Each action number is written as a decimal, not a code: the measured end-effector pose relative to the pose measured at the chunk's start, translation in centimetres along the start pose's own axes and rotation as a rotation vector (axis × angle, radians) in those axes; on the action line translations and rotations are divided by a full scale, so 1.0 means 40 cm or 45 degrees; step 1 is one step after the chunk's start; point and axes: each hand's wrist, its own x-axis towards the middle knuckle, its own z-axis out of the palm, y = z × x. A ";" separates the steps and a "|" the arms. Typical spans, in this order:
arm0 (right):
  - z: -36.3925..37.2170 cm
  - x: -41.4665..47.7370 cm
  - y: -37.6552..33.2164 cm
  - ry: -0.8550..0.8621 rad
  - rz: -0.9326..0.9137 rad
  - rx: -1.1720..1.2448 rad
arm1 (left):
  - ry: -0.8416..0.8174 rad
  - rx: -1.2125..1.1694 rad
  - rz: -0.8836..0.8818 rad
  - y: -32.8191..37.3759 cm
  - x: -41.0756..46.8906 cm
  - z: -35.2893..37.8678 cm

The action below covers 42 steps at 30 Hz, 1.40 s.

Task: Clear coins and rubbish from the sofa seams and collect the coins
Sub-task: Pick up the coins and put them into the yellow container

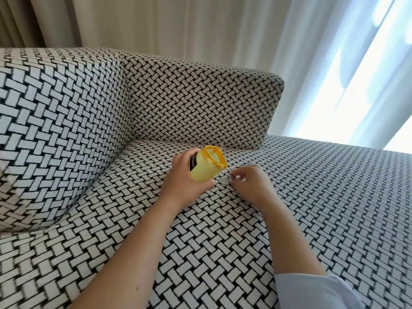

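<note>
White sleeve (312, 291) down front, then the sofa seat (334, 197). From my end, left grip (185, 180) is wrapped round a tilted yellow tub (207, 169); right grip (252, 181) pinches a coin (232, 172), another coin (223, 180) lying just beside.

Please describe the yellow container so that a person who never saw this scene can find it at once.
On the patterned sofa seat, in front of the backrest, the left hand grips a container tilted toward the coins. It is the only yellow thing, with a black label.
</note>
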 end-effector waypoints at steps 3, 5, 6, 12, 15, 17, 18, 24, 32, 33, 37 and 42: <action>0.002 -0.002 -0.005 0.003 -0.027 -0.034 | -0.001 0.014 0.005 0.002 -0.002 -0.001; 0.003 -0.002 -0.008 0.006 -0.009 -0.039 | -0.002 0.022 0.004 0.003 -0.003 -0.001; 0.004 -0.002 -0.010 0.005 0.001 -0.036 | -0.001 0.023 0.003 0.003 -0.003 0.000; 0.002 -0.005 -0.019 0.017 0.050 0.032 | 0.002 0.024 0.003 0.002 -0.002 0.001; -0.001 -0.005 -0.018 0.008 0.082 0.112 | 0.002 0.029 0.010 0.001 -0.002 0.001; -0.005 -0.008 -0.021 0.006 0.097 0.164 | 0.002 0.028 0.009 0.000 -0.002 0.002; -0.007 -0.008 -0.021 0.005 0.102 0.186 | 0.002 0.030 0.010 -0.001 -0.002 0.002; -0.021 -0.018 -0.043 0.307 0.023 0.616 | -0.004 0.033 0.002 -0.001 0.001 0.003; -0.018 -0.032 -0.103 0.297 -0.219 0.965 | -0.054 0.003 -0.036 0.004 -0.004 0.003; -0.016 -0.031 -0.099 0.326 -0.220 1.029 | -0.054 0.003 -0.038 0.004 -0.004 0.004; -0.013 -0.015 -0.060 0.449 -0.076 0.948 | -0.035 0.004 -0.030 0.001 -0.002 0.004; 0.028 -0.001 -0.021 0.053 0.014 0.227 | 0.001 -0.009 -0.019 -0.001 0.000 0.005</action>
